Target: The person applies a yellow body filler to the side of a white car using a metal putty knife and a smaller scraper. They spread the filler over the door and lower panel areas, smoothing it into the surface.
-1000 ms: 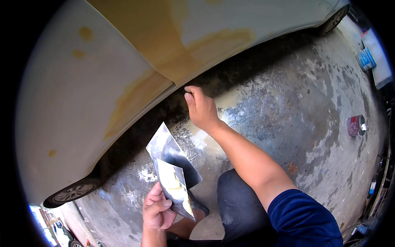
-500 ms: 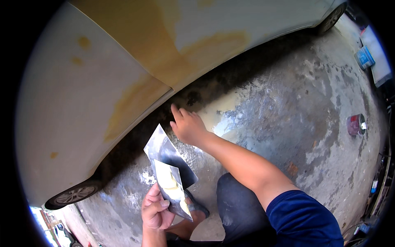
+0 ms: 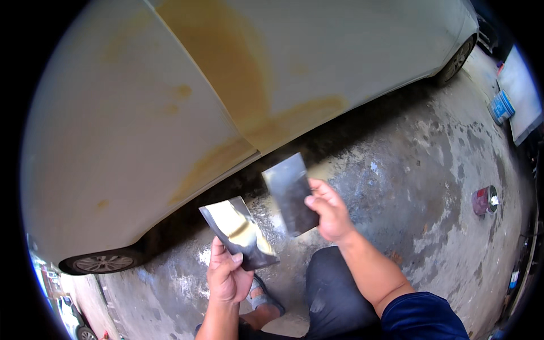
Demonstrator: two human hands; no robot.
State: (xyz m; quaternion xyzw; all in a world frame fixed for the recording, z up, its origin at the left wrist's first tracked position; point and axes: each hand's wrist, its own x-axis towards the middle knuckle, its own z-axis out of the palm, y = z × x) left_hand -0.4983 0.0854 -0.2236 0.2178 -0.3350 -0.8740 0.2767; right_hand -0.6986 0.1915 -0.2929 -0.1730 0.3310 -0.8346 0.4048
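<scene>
My left hand (image 3: 226,275) grips a flat metal filler spreader (image 3: 263,262) by its lower edge. Pale yellow putty (image 3: 231,221) lies across that plate's face. Closed on one long side of a second, dark rectangular spreader (image 3: 292,195) is my right hand (image 3: 331,212), the thumb pressed to its face. The two plates are apart, side by side above the floor. Beyond them stands a light-coloured car (image 3: 351,45) with yellow-brown filler patches (image 3: 235,62) on both sides of a door seam. The fingers behind the right plate are hidden.
The car's wheels (image 3: 105,262) show at left and far right. On the stained concrete floor (image 3: 396,187) stand a reddish tin (image 3: 484,200) and, farther off, a blue bucket (image 3: 501,106) beside a pale panel (image 3: 520,93). My knee (image 3: 334,283) and sandalled foot (image 3: 266,300) are below.
My right hand, previously empty beside the car's sill, now holds the second spreader, lifted away from the putty-covered one. My view has shifted, and the left plate has tilted.
</scene>
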